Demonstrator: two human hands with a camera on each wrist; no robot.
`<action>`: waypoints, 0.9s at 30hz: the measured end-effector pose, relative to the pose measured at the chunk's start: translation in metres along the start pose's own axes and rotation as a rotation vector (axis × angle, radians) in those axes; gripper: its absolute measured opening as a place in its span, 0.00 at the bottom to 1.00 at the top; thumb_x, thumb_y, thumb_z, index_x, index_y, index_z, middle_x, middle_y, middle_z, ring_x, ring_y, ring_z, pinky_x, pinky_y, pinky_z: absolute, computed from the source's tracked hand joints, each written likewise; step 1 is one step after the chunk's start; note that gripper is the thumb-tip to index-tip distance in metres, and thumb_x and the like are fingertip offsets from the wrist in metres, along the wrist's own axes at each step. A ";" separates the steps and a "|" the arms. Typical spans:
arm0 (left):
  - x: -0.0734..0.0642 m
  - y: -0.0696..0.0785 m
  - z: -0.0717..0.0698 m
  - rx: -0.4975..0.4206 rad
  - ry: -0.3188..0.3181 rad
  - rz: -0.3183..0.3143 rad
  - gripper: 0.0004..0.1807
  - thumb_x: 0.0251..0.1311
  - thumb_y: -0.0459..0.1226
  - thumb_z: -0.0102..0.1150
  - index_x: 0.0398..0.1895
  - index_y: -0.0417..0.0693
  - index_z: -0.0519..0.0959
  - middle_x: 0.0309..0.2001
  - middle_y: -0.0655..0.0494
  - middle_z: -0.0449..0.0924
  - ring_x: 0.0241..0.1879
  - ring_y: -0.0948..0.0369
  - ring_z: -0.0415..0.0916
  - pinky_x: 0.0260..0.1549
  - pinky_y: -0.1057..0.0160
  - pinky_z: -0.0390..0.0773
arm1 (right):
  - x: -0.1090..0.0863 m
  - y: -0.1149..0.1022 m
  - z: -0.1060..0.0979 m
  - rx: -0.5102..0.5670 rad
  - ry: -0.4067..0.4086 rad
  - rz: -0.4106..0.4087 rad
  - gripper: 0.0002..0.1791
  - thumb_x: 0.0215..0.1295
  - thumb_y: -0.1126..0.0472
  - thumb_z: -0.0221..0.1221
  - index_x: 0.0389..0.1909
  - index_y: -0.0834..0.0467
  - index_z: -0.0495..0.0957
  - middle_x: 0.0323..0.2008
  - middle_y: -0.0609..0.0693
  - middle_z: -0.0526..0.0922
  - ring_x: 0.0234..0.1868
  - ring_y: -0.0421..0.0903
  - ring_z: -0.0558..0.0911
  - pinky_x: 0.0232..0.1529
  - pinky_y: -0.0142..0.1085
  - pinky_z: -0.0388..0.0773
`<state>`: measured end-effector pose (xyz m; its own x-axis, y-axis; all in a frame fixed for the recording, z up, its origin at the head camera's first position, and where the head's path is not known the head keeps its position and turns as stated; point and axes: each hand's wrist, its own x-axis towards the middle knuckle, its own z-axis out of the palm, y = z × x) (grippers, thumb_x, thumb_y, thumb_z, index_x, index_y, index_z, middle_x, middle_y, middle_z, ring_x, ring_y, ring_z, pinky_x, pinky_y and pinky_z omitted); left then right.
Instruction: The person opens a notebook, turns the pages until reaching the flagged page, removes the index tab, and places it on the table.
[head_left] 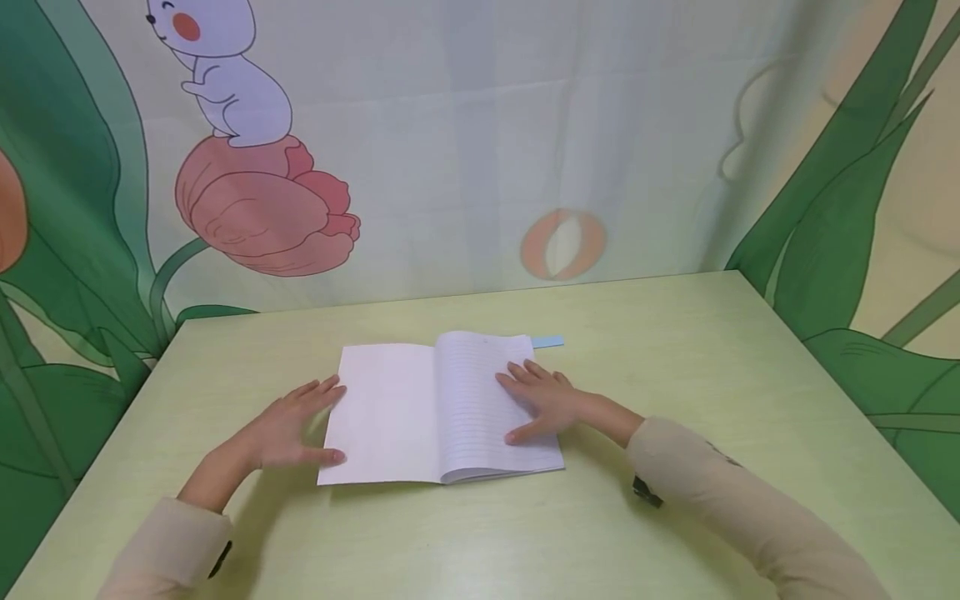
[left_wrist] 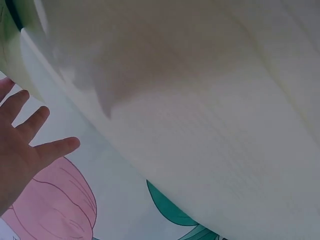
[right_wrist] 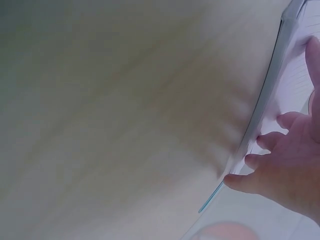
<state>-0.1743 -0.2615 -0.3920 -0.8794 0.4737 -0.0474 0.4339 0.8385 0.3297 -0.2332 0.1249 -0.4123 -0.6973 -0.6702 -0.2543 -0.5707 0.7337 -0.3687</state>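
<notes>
An open notebook (head_left: 390, 412) lies on the table, its left page blank and its right page ruled with lines. A light blue tab (head_left: 548, 342) sticks out past its upper right corner. My left hand (head_left: 291, 425) is spread at the left edge, thumb and fingertips on the page margin. On the ruled page rests my right hand (head_left: 542, 402), fingers spread and fairly straight. The left wrist view has the left hand (left_wrist: 20, 145) with fingers apart, the notebook out of sight there. In the right wrist view, the right hand (right_wrist: 285, 155) touches the page beside the notebook's edge (right_wrist: 267, 85).
The pale yellow-green table (head_left: 480, 542) extends around the notebook on all sides. Behind it hangs a printed curtain (head_left: 465, 167) with a white animal, a pink flower and green leaves. Dark objects (head_left: 647, 492) show at both sleeve cuffs.
</notes>
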 end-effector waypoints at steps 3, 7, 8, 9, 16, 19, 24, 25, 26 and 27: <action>0.000 -0.003 0.004 0.012 -0.022 -0.012 0.53 0.43 0.62 0.60 0.67 0.39 0.58 0.68 0.41 0.52 0.64 0.38 0.47 0.53 0.33 0.52 | 0.002 -0.003 0.000 -0.022 0.004 0.004 0.52 0.54 0.35 0.56 0.71 0.56 0.43 0.70 0.59 0.39 0.69 0.59 0.36 0.59 0.63 0.41; 0.000 -0.006 0.007 0.009 -0.040 -0.030 0.54 0.42 0.64 0.60 0.67 0.39 0.58 0.68 0.41 0.51 0.64 0.39 0.47 0.52 0.32 0.52 | 0.006 -0.007 0.002 -0.023 0.004 0.001 0.52 0.53 0.35 0.56 0.71 0.55 0.43 0.71 0.58 0.39 0.69 0.58 0.36 0.60 0.63 0.39; 0.000 -0.006 0.008 0.009 -0.040 -0.031 0.54 0.42 0.64 0.60 0.67 0.39 0.58 0.68 0.41 0.52 0.64 0.39 0.47 0.52 0.32 0.52 | 0.007 -0.008 0.002 -0.022 0.002 -0.001 0.52 0.53 0.35 0.56 0.71 0.55 0.42 0.71 0.58 0.39 0.69 0.58 0.36 0.60 0.63 0.39; 0.000 -0.006 0.008 0.007 -0.037 -0.031 0.54 0.41 0.64 0.61 0.66 0.39 0.58 0.68 0.41 0.52 0.64 0.38 0.48 0.52 0.32 0.52 | 0.008 -0.010 0.003 -0.023 0.002 -0.004 0.52 0.53 0.35 0.56 0.71 0.54 0.42 0.71 0.58 0.39 0.69 0.58 0.36 0.60 0.63 0.39; 0.002 -0.003 0.008 -0.010 -0.004 -0.017 0.48 0.47 0.60 0.59 0.65 0.38 0.60 0.66 0.38 0.55 0.63 0.37 0.49 0.53 0.35 0.55 | 0.019 -0.023 0.005 -0.010 0.006 -0.019 0.52 0.54 0.34 0.55 0.71 0.53 0.41 0.71 0.56 0.39 0.70 0.57 0.36 0.60 0.62 0.39; 0.003 -0.003 0.008 -0.033 -0.017 -0.030 0.46 0.51 0.59 0.56 0.65 0.38 0.60 0.66 0.38 0.54 0.64 0.38 0.48 0.56 0.38 0.53 | 0.025 -0.029 0.006 -0.013 0.005 -0.026 0.52 0.54 0.34 0.54 0.72 0.52 0.39 0.71 0.55 0.39 0.70 0.56 0.36 0.61 0.61 0.40; 0.004 -0.002 0.008 -0.085 -0.032 -0.036 0.44 0.55 0.56 0.54 0.67 0.37 0.56 0.67 0.38 0.53 0.64 0.38 0.47 0.58 0.40 0.50 | 0.035 -0.040 0.007 -0.004 0.004 -0.038 0.52 0.55 0.33 0.53 0.72 0.51 0.38 0.71 0.55 0.37 0.70 0.55 0.36 0.61 0.60 0.42; 0.005 -0.001 0.008 -0.097 -0.033 -0.034 0.44 0.56 0.56 0.54 0.67 0.36 0.55 0.67 0.38 0.53 0.65 0.39 0.47 0.58 0.40 0.50 | 0.036 -0.042 0.006 0.005 0.005 -0.042 0.52 0.55 0.34 0.53 0.72 0.51 0.38 0.71 0.55 0.38 0.70 0.55 0.36 0.61 0.61 0.42; 0.006 0.000 0.008 -0.109 -0.033 -0.033 0.44 0.56 0.55 0.53 0.67 0.36 0.54 0.67 0.37 0.52 0.65 0.39 0.47 0.59 0.41 0.50 | 0.037 -0.044 0.006 0.010 0.005 -0.044 0.52 0.55 0.34 0.53 0.72 0.51 0.38 0.71 0.55 0.38 0.70 0.55 0.36 0.61 0.60 0.42; 0.006 0.001 0.008 -0.118 -0.032 -0.032 0.45 0.56 0.55 0.53 0.68 0.35 0.53 0.67 0.37 0.52 0.65 0.39 0.47 0.59 0.41 0.50 | 0.039 -0.047 0.005 0.016 0.003 -0.045 0.52 0.55 0.34 0.53 0.72 0.51 0.38 0.71 0.55 0.38 0.70 0.55 0.36 0.61 0.60 0.41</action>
<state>-0.1779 -0.2559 -0.3992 -0.8849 0.4571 -0.0892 0.3778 0.8166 0.4365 -0.2313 0.0640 -0.4097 -0.6728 -0.7017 -0.2342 -0.5943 0.7013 -0.3937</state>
